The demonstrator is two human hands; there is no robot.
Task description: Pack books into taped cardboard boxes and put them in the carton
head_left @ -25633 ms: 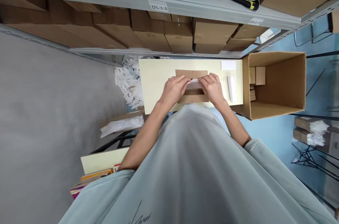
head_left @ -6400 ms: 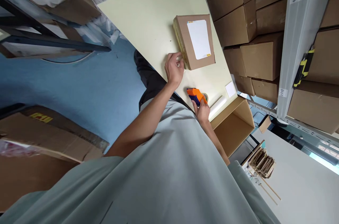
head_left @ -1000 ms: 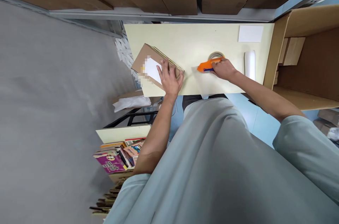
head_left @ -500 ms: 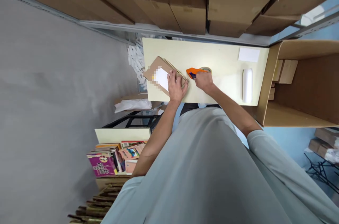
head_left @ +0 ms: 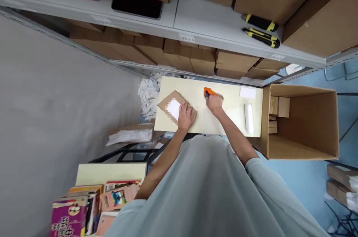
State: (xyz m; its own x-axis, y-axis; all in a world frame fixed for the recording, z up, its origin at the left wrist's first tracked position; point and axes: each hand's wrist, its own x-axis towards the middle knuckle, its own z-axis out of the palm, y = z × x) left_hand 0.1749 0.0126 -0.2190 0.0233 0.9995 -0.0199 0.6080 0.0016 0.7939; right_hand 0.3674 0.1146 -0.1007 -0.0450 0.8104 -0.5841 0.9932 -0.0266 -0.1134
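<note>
Plainly, in the head view, the cardboard box (head_left: 178, 98) lies slantwise on the desk (head_left: 235, 119), its long axis running from far left to near right. The left hand (head_left: 186, 117), the nearer one, rests on the box's near-right end, fingers loosely spread. Right of the box and apart from it, the right hand (head_left: 214, 103) is curled around an orange tape dispenser (head_left: 207, 91).

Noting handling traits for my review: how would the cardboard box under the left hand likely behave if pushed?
The cardboard box would probably hold its shape, judging by its straight edges. Its broad, flat-sided form suggests sliding rather than rolling. Its inside is hidden, so weight is uncertain.
</note>
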